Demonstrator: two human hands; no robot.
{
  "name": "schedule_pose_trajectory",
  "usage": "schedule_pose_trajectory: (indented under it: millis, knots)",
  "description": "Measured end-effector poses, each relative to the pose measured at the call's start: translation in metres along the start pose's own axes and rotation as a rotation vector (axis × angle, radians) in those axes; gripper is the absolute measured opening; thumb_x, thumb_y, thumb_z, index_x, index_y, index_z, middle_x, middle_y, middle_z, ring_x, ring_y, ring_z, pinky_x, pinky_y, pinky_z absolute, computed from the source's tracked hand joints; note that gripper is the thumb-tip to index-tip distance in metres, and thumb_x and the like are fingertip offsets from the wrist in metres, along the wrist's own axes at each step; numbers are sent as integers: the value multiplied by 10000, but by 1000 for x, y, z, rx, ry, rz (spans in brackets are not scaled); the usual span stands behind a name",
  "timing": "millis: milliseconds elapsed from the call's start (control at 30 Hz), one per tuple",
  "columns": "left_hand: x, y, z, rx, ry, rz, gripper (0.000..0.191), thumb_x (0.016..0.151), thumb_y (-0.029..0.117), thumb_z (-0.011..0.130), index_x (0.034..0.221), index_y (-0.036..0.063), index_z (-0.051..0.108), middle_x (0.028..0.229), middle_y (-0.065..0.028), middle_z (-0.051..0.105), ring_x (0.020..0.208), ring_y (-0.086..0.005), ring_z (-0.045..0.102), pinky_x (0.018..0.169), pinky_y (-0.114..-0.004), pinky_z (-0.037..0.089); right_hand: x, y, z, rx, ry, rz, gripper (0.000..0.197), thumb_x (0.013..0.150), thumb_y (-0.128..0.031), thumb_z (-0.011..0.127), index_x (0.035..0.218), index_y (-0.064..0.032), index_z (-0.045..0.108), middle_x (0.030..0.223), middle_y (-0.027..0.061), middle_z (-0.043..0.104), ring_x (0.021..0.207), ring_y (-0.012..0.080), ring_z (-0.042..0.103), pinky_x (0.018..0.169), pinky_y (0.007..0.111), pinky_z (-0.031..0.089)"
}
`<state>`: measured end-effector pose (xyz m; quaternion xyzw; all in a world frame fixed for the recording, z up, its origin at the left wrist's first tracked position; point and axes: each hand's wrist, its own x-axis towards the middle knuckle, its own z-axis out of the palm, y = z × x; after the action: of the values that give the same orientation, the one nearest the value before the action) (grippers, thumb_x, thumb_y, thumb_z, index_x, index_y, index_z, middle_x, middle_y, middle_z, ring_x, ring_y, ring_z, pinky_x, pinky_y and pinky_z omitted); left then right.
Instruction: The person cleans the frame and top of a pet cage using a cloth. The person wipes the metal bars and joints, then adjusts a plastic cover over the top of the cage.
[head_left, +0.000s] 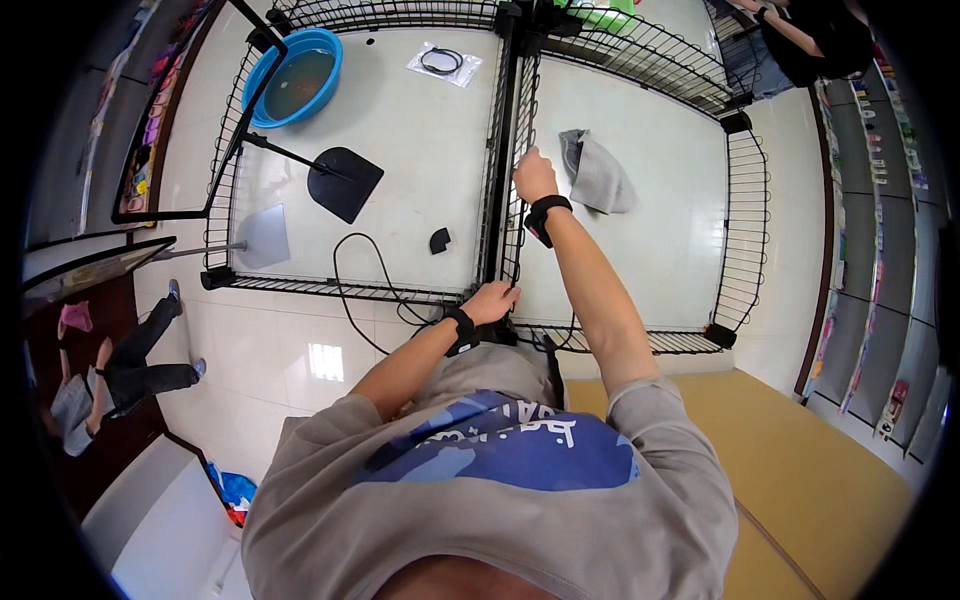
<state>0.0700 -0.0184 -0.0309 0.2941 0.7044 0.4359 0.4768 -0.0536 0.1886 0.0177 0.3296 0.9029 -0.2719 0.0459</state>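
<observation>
My left hand (491, 301) rests at the near end of the black divider post (504, 187) between two wire-sided bays, its fingers on the black frame. Farther along, my right hand (535, 175) is curled at the wire side panel (527, 112) of the right bay; its fingertips are partly hidden, so its hold cannot be told. Right of it, a folded grey cloth (600, 174) lies on the white panel. In the left bay are a black dustpan-like blade (345, 184), a small black corner piece (439, 241) and a looped black cable in a clear bag (442, 61).
A blue basin (335, 82) of cloudy water stands at the far left. A black cable (337, 277) loops over the near wire edge. Stocked shelves flank both sides. One person (814, 45) is at the upper right, another (127, 367) at the left. A yellow-brown surface (705, 420) lies nearby.
</observation>
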Motion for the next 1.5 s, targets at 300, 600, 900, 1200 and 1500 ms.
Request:
schedule_pose_trajectory:
  millis: [300, 600, 900, 1200, 1500]
  knots:
    - [-18, 13, -4, 3, 24, 31, 398, 930, 307, 439, 761, -14, 602, 670, -190, 600, 671, -326, 600, 672, -415, 460, -10, -5, -6, -5, -8, 51, 272, 861, -197, 503, 997, 35, 541, 920, 314, 617, 892, 473, 601, 816, 500, 486]
    - [-11, -3, 10, -35, 54, -2, 419, 935, 344, 464, 758, -18, 580, 561, -103, 530, 520, -218, 543, 532, -360, 438, -14, 38, -10, 423, -257, -19, 627, 878, -342, 564, 1330, 46, 368, 884, 229, 662, 608, 267, 670, 570, 351, 562]
    - [4, -10, 4, -116, 3, -14, 385, 939, 363, 493, 913, -7, 600, 606, -40, 527, 533, -129, 496, 525, -287, 416, -66, 74, -18, 672, -116, 28, 690, 856, -361, 622, 1370, 13, 354, 1124, 261, 587, 873, 262, 650, 628, 325, 573]
    - [-10, -15, -11, -24, 69, -7, 364, 860, 332, 587, 1015, 3, 602, 995, -192, 639, 944, -325, 604, 848, -374, 457, -182, 132, -20, 718, -158, 242, 300, 891, -237, 587, 1070, 2, 619, 819, 113, 663, 733, 159, 652, 622, 277, 527]
    - [-10, -5, -12, 450, -60, -25, 267, 816, 259, 579, 970, 63, 673, 893, -193, 664, 837, -389, 628, 797, -450, 499, -218, 97, 23, 135, -332, -148, 227, 813, -101, 559, 991, -43, 688, 862, 227, 653, 764, 371, 635, 755, 409, 508]
